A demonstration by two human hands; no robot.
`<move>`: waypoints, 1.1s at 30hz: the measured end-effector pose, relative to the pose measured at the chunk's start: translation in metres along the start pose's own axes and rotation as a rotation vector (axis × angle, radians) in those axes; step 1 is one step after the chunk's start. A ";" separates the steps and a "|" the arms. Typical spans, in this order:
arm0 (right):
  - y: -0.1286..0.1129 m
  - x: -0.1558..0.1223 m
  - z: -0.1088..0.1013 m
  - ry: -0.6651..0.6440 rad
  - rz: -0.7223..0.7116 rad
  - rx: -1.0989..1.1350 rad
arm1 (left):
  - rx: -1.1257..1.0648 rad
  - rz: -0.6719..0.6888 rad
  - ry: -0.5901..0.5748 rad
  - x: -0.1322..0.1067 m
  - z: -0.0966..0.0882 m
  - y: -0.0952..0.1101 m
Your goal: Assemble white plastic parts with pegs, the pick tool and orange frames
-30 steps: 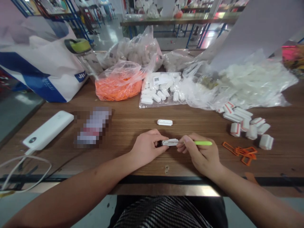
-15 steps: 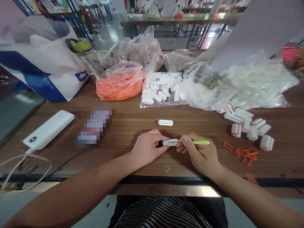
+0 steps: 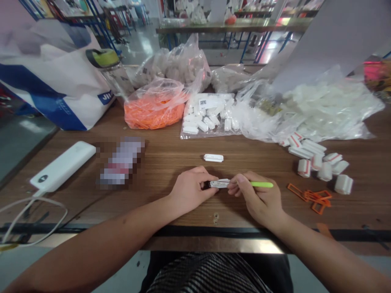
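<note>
Between thumb and fingers, my left hand (image 3: 191, 187) pinches the left end of a small white plastic connector housing (image 3: 219, 184) with a row of dark holes. My right hand (image 3: 258, 197) is closed around a thin tool with a lime-green handle (image 3: 262, 184). The tool's slim metal shaft lies along the top of the housing; its exact tip is hard to make out. Fingers of the right hand come up to the housing's right end, and whether they touch it I cannot tell. A similar white plastic piece (image 3: 213, 158) lies on the table just beyond my hands.
Orange rectangular frames (image 3: 317, 197) and white blocks (image 3: 324, 171) lie at the right. Behind stand a bag of orange parts (image 3: 154, 112), a bag of white parts (image 3: 207, 118) and other clear bags (image 3: 332, 106). A power bank (image 3: 62, 167) and a blurred-out flat object (image 3: 122, 160) lie left.
The green handle has shifted slightly to the right and down with my right hand. My left hand keeps its hold on the housing, and the rest of the table looks the same.
</note>
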State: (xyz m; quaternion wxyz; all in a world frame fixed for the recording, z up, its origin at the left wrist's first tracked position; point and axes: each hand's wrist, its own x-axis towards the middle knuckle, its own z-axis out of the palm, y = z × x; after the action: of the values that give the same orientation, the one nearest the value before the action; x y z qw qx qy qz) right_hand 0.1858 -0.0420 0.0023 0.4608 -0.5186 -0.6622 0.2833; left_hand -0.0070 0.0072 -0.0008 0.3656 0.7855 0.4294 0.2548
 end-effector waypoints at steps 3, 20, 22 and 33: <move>0.001 0.000 0.000 0.007 0.001 -0.003 | -0.007 0.004 0.002 0.000 0.000 -0.001; -0.006 0.003 -0.002 -0.083 -0.140 -0.147 | 0.009 -0.003 -0.011 0.000 -0.001 0.001; -0.007 0.002 -0.002 -0.068 -0.149 -0.134 | 0.008 -0.009 -0.008 0.000 -0.001 0.001; -0.002 0.001 -0.001 -0.014 -0.059 -0.044 | -0.009 0.004 -0.001 0.000 0.000 0.000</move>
State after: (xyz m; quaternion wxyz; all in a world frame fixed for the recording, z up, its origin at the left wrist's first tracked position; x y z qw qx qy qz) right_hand 0.1857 -0.0418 0.0048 0.4526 -0.5070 -0.6865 0.2585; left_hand -0.0071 0.0068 -0.0014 0.3689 0.7847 0.4267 0.2569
